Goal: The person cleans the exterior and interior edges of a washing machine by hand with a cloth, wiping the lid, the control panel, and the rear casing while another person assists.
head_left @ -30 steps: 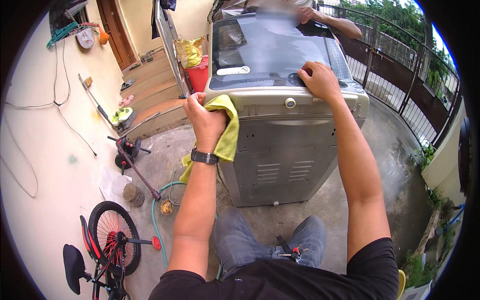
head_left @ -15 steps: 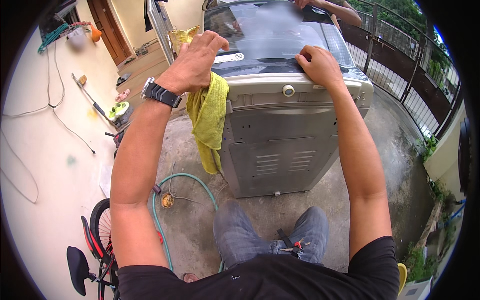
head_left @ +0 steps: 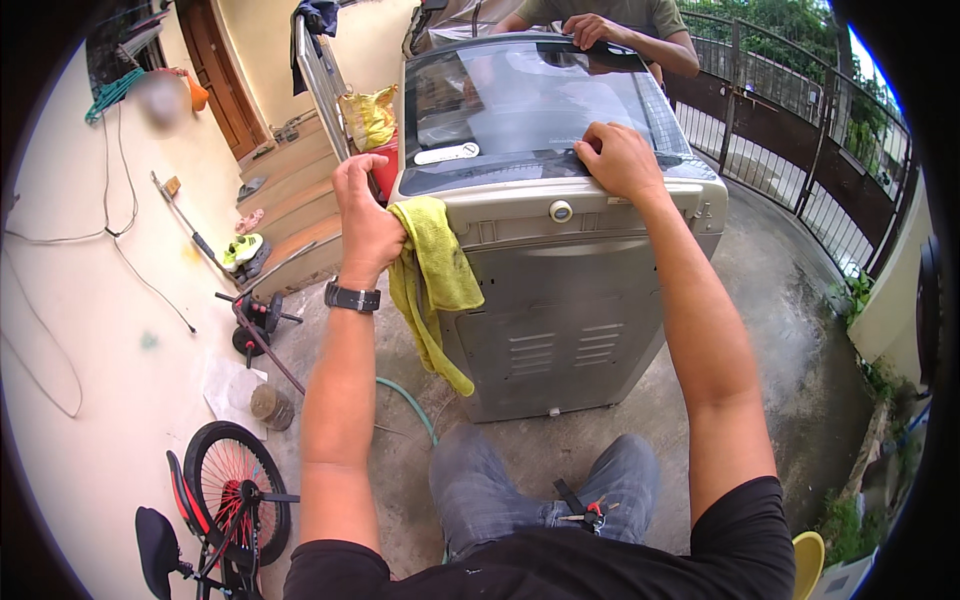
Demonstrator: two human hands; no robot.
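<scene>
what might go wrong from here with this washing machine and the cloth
1. The yellow cloth hangs over the near left corner of the washing machine, beside the left hand, so it might slip to the floor.
2. The green hose lies near the left leg and might trip someone.
3. The right hand and another person's hand are at opposite ends; a sudden push might surprise either.
</scene>
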